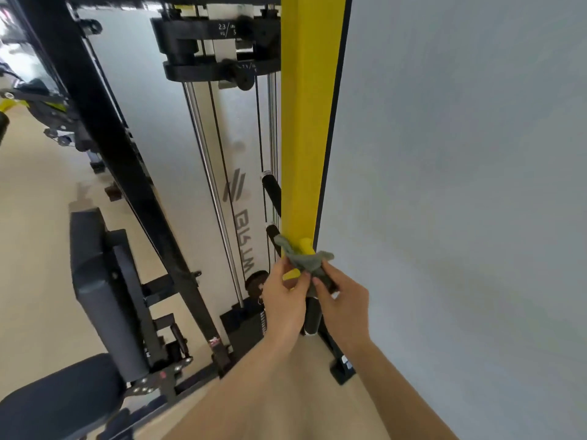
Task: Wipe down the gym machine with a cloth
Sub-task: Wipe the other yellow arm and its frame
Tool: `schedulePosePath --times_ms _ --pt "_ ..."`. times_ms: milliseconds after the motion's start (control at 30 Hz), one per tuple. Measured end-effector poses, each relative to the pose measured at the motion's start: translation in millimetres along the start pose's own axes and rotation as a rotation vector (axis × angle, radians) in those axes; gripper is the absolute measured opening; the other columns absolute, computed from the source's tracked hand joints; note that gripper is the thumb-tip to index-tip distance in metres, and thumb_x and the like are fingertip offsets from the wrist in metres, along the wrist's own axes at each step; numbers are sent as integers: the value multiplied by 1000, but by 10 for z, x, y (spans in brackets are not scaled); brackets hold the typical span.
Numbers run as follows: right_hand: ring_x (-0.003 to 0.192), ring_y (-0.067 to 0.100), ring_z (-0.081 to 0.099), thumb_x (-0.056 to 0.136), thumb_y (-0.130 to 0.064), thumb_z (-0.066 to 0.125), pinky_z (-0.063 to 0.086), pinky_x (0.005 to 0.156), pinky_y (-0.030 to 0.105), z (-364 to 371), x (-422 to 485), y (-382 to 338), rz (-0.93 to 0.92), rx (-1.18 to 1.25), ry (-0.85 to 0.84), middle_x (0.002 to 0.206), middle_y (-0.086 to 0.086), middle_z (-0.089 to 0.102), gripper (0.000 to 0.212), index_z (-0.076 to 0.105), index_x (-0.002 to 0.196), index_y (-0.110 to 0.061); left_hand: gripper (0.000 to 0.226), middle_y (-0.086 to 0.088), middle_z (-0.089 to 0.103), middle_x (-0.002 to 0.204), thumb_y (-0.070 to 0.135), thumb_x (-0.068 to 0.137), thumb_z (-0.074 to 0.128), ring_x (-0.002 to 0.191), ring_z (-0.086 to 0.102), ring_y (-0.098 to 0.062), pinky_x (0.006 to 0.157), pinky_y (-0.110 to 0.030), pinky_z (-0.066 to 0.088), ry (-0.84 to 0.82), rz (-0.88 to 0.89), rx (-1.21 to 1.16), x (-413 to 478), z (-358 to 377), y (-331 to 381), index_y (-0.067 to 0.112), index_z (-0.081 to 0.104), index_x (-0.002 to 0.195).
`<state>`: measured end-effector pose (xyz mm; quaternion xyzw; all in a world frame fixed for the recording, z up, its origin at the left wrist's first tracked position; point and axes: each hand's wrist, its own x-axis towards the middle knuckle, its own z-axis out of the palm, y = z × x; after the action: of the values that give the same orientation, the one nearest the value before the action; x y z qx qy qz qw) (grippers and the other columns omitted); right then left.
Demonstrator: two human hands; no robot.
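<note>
Low in the view, two bare hands met at one spot on the machine. The left hand (282, 300) had its fingers curled, pinching the left side of a grey-green cloth (305, 260). The right hand (343, 300) pinched the same cloth from the other side, with its fingertips tucked into the folds. Neither hand was open, and both held only the cloth.

The cloth was bunched and draped over a small yellow knob (305, 244) that stuck out near the foot of a tall yellow post (308, 122). One tail reached up to the left and another out to the right. Holding it from both sides probably let the person wrap the fabric round the knob and work it into the awkward corners, which a flat one-handed swipe would miss.

Just below the hands, a black handle (313, 315) hung down, partly hidden by them. To the left stood the rest of the gym machine (178, 138), with its pale back panel, chrome guide rods (206, 160) and a dark weight stack (246, 325) at the bottom. Farther left, a black padded bench (101, 281) sat on the beige floor (35, 223). A plain grey wall (460, 185) filled the right side, close behind the post.
</note>
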<state>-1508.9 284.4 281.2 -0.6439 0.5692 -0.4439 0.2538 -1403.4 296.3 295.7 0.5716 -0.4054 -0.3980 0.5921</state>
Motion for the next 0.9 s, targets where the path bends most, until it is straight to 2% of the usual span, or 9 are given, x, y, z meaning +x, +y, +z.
schedulePosePath --times_ms 100,200,300,367,433,500,567,733,900 --pt "97 1 63 94 -17 68 42 94 3 25 -226 28 -77 -129 154 112 -10 73 30 72 124 -18 19 6 76 93 12 97 65 90 73 -13 82 -35 60 -85 -11 41 -125 -77 -103 29 73 101" --pt "100 6 61 91 -29 58 32 96 -4 64 -403 1 -133 -215 268 107 -1 76 32 79 109 -13 6 -3 76 83 23 90 72 82 74 -26 77 -51 61 -162 -63 59 -145 -227 -184 21 77 93" --pt "89 11 65 88 -28 60 39 86 -3 68 -517 -29 -86 -186 287 94 1 78 28 81 98 -13 14 -6 78 82 5 90 74 78 74 -17 70 -33 60 -276 -129 0 -152 -375 -170 18 79 88" --pt "78 10 67 87 -16 70 45 75 0 61 -560 -97 10 -111 259 84 -8 76 14 81 96 -16 16 -10 78 84 -1 89 72 78 72 -12 72 -26 57 -321 -175 -48 -137 -473 -149 13 79 88" --pt "79 1 69 85 1 74 47 69 3 78 -603 -173 146 19 232 79 -21 74 23 80 97 -18 21 -5 78 81 -6 91 67 77 73 -10 69 -20 57 -359 -225 -110 -122 -564 -93 12 77 89" --pt "77 1 70 86 2 72 50 68 9 103 -611 -246 234 166 238 80 -19 76 24 81 98 -17 25 -1 78 82 -10 94 60 78 75 -9 67 -19 57 -389 -273 -198 -86 -635 -17 10 75 94" --pt "76 6 72 88 2 71 53 67 16 128 -554 -356 260 259 283 83 -10 78 23 80 98 -17 26 -9 79 92 -9 96 56 85 76 -17 71 -24 59 -394 -314 -307 -44 -673 86 8 76 100" --pt "97 4 72 90 0 70 57 84 18 158 -126 -720 145 346 334 107 -12 76 34 74 117 -21 20 -6 78 103 8 94 67 99 75 -24 86 -35 60 -276 -156 -379 170 -576 427 20 77 107" --pt "123 9 61 92 -1 67 54 99 28 224 606 -1023 -41 389 378 135 -6 64 49 61 138 -16 24 6 75 103 13 95 70 96 70 -9 84 -24 58 28 136 -250 608 -216 836 22 73 116"
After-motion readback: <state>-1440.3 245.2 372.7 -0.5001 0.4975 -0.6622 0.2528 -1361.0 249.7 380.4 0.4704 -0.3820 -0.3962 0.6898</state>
